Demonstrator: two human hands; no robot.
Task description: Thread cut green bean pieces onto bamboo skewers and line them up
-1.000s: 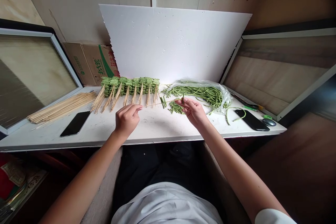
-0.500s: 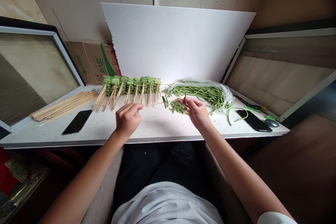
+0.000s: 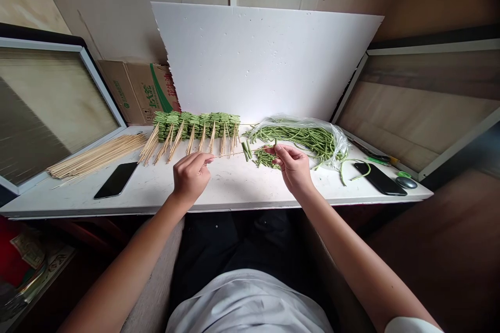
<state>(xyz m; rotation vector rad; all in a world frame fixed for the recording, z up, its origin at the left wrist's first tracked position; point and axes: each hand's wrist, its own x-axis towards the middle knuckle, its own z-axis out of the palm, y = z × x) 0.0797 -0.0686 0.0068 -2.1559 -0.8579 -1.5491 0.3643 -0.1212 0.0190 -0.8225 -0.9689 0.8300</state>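
Note:
My left hand [image 3: 190, 178] pinches a thin bamboo skewer [image 3: 234, 153] that runs right, low over the white table [image 3: 219, 192]. My right hand [image 3: 292, 167] grips the skewer's far end along with a short piece of green bean [image 3: 275, 143]. Below those fingers lies a small heap of cut bean pieces [image 3: 264, 158], and a few more pieces [image 3: 246, 150] stand close to the skewer. Behind my left hand, a long row of finished skewers threaded with beans [image 3: 195, 126] rests against the white foam board [image 3: 265, 57].
Long green beans fill a clear plastic bag [image 3: 300, 139] at the back right. A bundle of bare skewers [image 3: 97, 155] and a black phone [image 3: 116, 180] lie left. Right are another phone [image 3: 380, 179], green-handled scissors [image 3: 377, 158] and a small dark oval object [image 3: 406, 182].
My hands hold nearly the same pose throughout, with the skewer still between them. The whole scene has shifted slightly in view as my head moved.

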